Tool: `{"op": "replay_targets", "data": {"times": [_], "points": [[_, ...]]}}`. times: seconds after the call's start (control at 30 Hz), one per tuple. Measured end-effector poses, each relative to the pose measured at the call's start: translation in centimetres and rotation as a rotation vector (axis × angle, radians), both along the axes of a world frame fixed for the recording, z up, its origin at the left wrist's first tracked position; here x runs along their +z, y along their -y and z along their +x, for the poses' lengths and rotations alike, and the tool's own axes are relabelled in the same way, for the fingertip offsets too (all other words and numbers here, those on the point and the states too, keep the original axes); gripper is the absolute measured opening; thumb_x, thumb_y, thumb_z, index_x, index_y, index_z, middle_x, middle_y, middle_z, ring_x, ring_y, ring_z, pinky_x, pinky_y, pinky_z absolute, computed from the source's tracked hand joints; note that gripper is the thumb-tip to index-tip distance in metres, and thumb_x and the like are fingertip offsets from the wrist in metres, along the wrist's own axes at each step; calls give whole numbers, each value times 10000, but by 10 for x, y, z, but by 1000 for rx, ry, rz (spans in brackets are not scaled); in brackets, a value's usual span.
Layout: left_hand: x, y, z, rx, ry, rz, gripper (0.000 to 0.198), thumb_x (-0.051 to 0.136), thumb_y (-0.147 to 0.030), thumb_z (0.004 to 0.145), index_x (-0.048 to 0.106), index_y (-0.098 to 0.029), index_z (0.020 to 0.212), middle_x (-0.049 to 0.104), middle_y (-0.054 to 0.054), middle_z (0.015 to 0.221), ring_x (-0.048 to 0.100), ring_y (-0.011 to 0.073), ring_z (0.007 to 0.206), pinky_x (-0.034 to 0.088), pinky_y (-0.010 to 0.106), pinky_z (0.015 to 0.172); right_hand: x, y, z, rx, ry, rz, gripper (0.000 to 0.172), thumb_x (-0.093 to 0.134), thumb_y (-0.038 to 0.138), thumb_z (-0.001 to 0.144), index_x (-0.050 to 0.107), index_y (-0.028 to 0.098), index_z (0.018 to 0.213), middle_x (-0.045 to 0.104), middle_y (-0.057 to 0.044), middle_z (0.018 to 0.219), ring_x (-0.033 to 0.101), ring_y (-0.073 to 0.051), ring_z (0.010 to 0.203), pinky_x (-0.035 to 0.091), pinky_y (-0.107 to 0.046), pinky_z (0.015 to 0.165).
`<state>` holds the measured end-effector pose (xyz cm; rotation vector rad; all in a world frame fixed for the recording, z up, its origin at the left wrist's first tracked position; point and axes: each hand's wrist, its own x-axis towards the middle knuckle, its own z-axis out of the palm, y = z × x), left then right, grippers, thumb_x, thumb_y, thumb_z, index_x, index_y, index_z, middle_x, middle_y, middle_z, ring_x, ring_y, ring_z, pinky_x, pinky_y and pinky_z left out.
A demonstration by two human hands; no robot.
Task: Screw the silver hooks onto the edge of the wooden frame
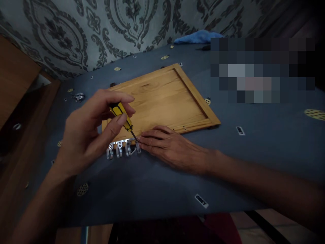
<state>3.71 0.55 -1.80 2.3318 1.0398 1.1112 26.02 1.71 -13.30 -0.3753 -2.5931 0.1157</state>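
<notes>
My left hand (88,125) is closed around the yellow and black handle of a screwdriver (122,113). The screwdriver slants down to the right, its tip at the last hook of a silver metal hook rail (120,143). That rail, with several double hooks, lies along the near left edge of a framed wooden board (157,98). My right hand (175,147) lies low over the same edge, fingers together and fingertips at the right end of the rail. Those fingertips partly hide the last hook and whatever the screwdriver tip touches.
Small shiny metal pieces (79,97) lie on the dark blue patterned tablecloth (157,193), left of the board. A blue cloth (198,36) rests at the back near the patterned wall. Wooden furniture (17,78) borders the left side. A pixelated patch covers the upper right.
</notes>
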Motion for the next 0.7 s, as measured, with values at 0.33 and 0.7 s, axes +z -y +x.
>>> {"op": "replay_targets", "data": {"times": [0.33, 0.7], "points": [[1, 5, -1, 165, -77, 118, 304, 755, -108, 851, 719, -286, 1096, 714, -39, 920, 678, 146, 857, 576, 274, 703, -3, 0, 1, -11, 3, -10, 344, 475, 135, 1037, 623, 161, 1346, 663, -70, 1386, 563, -229, 1324, 447, -459, 1098], [-2, 1, -8, 92, -125, 194, 319, 775, -165, 846, 708, -264, 1141, 705, 4, 915, 647, 176, 841, 504, 321, 644, 0, 0, 2, 8, 23, -16, 350, 446, 138, 1045, 613, 111, 1351, 643, -86, 1411, 563, -248, 1322, 443, -466, 1103]]}}
